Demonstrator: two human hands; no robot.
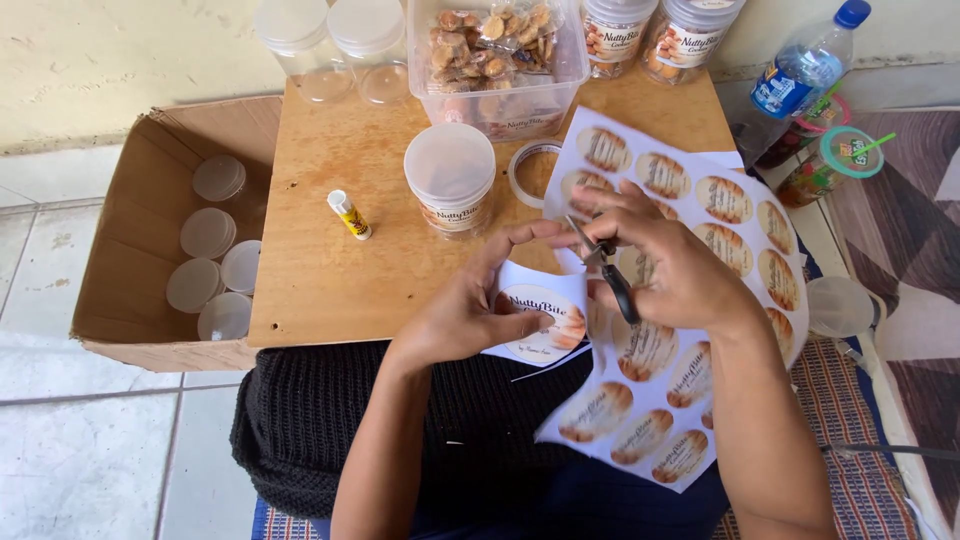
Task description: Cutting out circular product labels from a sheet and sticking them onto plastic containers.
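My left hand (470, 305) pinches a small cut-out piece of paper with an oval label (540, 320) on it. My right hand (665, 260) grips black-handled scissors (605, 265), blades pointing up and left, near the edge of that piece. Under my right hand lies a large white sheet of oval brown labels (720, 210), draped over the small wooden table (320, 250) and my lap.
On the table stand a lidded plastic jar (450, 175), a glue stick (350, 214), a tape roll (530, 165), a clear tub of cookies (495, 60) and more jars (330, 40). A cardboard box (130, 250) of empty jars sits left. A water bottle (805, 65) lies right.
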